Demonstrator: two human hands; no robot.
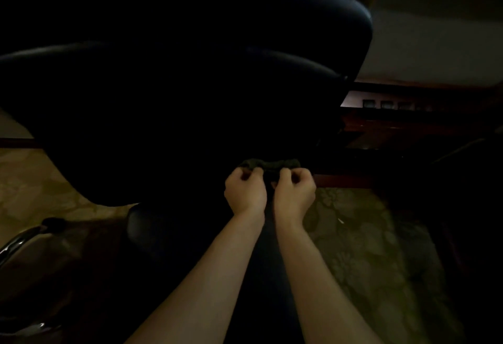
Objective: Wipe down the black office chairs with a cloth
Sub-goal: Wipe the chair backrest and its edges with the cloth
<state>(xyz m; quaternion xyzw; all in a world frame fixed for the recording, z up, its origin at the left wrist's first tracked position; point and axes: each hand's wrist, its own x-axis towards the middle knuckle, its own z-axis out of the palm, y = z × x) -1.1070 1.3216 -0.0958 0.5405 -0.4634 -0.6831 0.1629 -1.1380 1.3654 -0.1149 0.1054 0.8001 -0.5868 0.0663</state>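
While the room's pretty dim, you can still make out the chrome chair base point(19, 240) at the lower left of the frame, then the big black office chair point(177, 93) filling the upper left and middle. Just below center my left hand point(245, 189) and right hand point(294, 191) sit side by side, fingers curled, both gripping a bunched dark cloth point(270, 165) right at the chair. Patterned carpet point(367, 248) is lower right, a wooden desk point(408, 125) above it.

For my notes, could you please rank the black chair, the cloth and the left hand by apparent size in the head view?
1. black chair, by far
2. left hand and cloth: too similar to rank; the cloth is bunched and partly hidden.
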